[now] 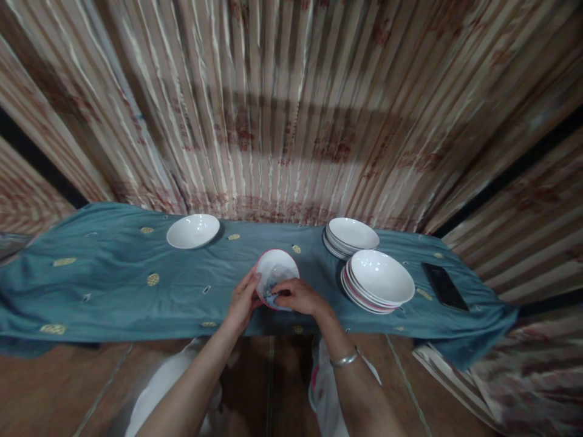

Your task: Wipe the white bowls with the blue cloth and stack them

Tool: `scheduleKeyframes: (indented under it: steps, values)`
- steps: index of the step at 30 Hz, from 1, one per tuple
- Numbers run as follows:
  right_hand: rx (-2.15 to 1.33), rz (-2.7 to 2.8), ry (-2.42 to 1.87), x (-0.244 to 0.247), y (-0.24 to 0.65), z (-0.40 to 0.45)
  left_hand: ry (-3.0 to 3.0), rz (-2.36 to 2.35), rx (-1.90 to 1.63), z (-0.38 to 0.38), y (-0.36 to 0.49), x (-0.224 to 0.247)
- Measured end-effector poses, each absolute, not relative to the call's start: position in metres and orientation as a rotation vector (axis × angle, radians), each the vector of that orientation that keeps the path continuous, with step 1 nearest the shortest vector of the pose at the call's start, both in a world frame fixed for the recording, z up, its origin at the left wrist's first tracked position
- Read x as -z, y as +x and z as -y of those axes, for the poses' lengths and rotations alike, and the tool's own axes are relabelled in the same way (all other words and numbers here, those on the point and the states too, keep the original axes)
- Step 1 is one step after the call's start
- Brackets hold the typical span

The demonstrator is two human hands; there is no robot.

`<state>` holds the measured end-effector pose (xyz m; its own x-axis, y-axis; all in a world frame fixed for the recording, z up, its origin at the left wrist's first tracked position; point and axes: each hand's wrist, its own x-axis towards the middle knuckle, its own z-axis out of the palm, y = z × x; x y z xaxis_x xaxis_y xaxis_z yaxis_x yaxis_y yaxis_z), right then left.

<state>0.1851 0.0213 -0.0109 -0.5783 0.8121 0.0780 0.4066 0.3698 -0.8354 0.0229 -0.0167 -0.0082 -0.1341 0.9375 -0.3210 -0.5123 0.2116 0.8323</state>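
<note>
Near the table's front edge, my left hand (245,298) grips the left rim of a white bowl with a red rim (279,262). The bowl is tilted toward me. My right hand (297,295) is closed on a bluish cloth (272,294) and presses it against the inside of the bowl. Its fingertips are partly hidden in the cloth. To the right stands a stack of white bowls (382,278), some with red rims. Behind it is another stack of white bowls with dark rims (353,233). A single white bowl (194,232) sits at the back left.
A blue-green patterned cloth (182,306) covers the table. A black phone (444,286) lies at the right, beyond the bowl stacks. Pleated curtains (291,121) hang close behind the table. White plastic bags (330,388) are below the front edge.
</note>
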Motion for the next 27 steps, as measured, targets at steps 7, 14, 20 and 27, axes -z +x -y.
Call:
scheduleKeyframes:
  steps: [7, 14, 20, 27]
  values:
    - [-0.543, 2.294, -1.432, 0.017, 0.186, -0.019, 0.514, -1.108, -1.337, 0.017, 0.028, 0.006]
    - [-0.508, 2.142, -1.345, 0.02, 0.177, -0.027, 0.499, -1.053, -1.303, 0.016, 0.03, 0.009]
    - [-0.878, 2.024, -1.025, 0.029, 0.171, -0.033, 0.497, -1.026, -1.299, 0.019, 0.027, 0.013]
    - [-1.284, 2.018, -0.849, 0.024, 0.169, -0.03, 0.5, -1.041, -1.331, 0.018, 0.024, 0.009]
